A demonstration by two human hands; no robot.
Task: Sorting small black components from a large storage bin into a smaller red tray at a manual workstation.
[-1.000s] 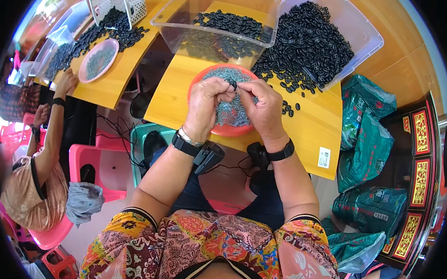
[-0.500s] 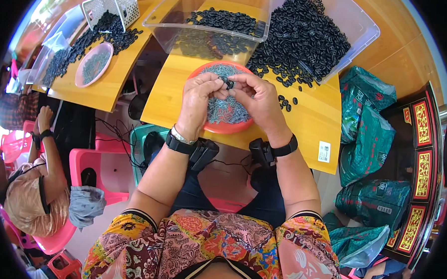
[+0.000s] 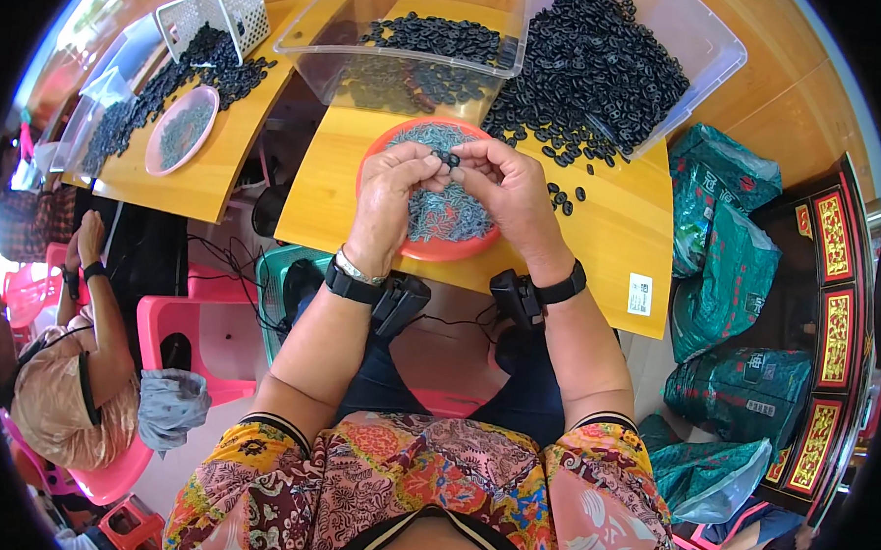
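Over a red-orange basin (image 3: pixel 458 251), my left hand (image 3: pixel 389 196) and my right hand (image 3: pixel 514 193) meet fingertip to fingertip. Both are closed in a pinch on a small black oval piece (image 3: pixel 449 159), partly covered by the fingers. Beneath them the basin holds many thin grey-blue bits (image 3: pixel 431 218), too small to name, with a few reddish ones among them. A few loose black oval pieces (image 3: pixel 559 197) lie on the yellow table (image 3: pixel 599 245) to the right of my right hand.
Beyond the basin stands a clear plastic bin (image 3: pixel 317 71) with black pieces; right of it, a heap of them (image 3: pixel 582 70) spills from another bin. Green bags (image 3: pixel 720 287) stand at the right. Leftward, a second table (image 3: pixel 193 190) bears a pink bowl (image 3: pixel 212 127); a person (image 3: pixel 72 387) sits there.
My hands stay pinched over the basin. The black piece between the fingertips has turned slightly and shows more plainly. The whole view has shifted a little.
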